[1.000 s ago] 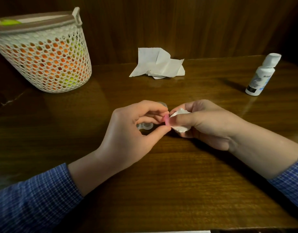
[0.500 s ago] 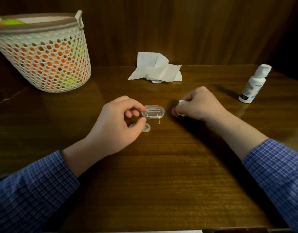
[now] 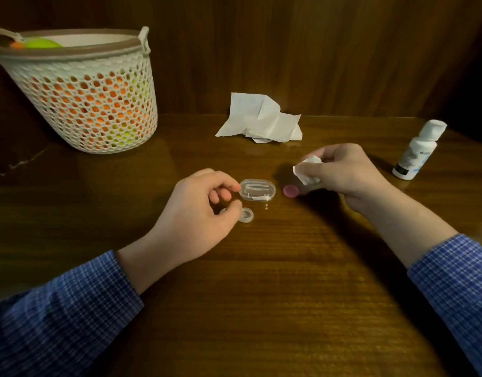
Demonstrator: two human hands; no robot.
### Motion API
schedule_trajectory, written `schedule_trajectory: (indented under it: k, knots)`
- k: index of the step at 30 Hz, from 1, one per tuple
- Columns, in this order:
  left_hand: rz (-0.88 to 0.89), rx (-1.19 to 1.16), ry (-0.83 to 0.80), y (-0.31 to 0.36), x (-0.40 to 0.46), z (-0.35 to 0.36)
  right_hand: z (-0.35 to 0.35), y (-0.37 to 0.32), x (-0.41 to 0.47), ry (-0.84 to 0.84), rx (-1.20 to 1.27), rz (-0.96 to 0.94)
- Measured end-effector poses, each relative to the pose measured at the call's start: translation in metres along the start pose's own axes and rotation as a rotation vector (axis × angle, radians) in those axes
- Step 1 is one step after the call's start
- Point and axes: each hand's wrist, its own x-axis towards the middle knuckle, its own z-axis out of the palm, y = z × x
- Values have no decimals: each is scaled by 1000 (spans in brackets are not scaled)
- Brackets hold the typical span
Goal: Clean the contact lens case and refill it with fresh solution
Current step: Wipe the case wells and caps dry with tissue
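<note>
Now my right hand [image 3: 346, 175] is pinching a crumpled white tissue [image 3: 308, 170]; my left hand's [image 3: 199, 216] fingers are hovering loosely curled beside the clear oval plastic case [image 3: 257, 189].

Right hand [image 3: 346, 176] gripping tissue wad [image 3: 308, 171], pink cap [image 3: 290, 191] beside

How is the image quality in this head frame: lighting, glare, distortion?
Head view: dim, warm light; glossy table shows soft glare near the basket; corners fall dark; wide-angle bends the sleeves; right hand casts a shadow by the pink cap; bottle label unreadable.
</note>
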Motion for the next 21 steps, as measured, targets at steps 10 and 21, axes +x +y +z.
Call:
schedule_trajectory:
  k: [10, 21]
  knots:
    - [-27, 104, -198, -3, -4, 3, 78, -44, 98, -79, -96, -15]
    - [30, -75, -263, 4, -3, 18, 10, 0, 30, 168, -185, -286]
